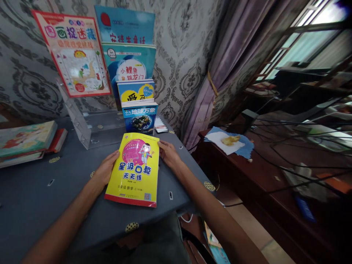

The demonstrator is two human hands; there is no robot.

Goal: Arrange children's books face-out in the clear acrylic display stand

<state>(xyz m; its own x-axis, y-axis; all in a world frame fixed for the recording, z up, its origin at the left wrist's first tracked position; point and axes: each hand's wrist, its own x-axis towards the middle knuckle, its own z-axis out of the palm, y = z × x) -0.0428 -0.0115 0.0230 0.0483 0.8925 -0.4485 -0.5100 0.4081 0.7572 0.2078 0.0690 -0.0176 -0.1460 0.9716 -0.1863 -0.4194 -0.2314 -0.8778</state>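
Observation:
A yellow workbook [137, 183] with a red lower edge and a pink circle on its cover is held face up between both hands, over the grey table. My left hand [107, 169] grips its left edge, the fingers partly behind it. On the upper right edge, my right hand [169, 156] pinches the book. Just beyond stands a clear stepped rack [77, 117]. Its right side bears a blue Earth book [140, 119], a yellow-and-blue book [134, 91], a teal book [132, 64] and a taller blue book [126, 24]. A red-bordered picture book [79, 55] leans at the rack's upper left.
Stacked books [27, 143] lie at the table's left. Right of the grey table [71, 198], a dark red desk [236, 168] carries a blue cloth [247, 146], white paper and tangled black cables. A purple curtain [209, 77] hangs behind the gap.

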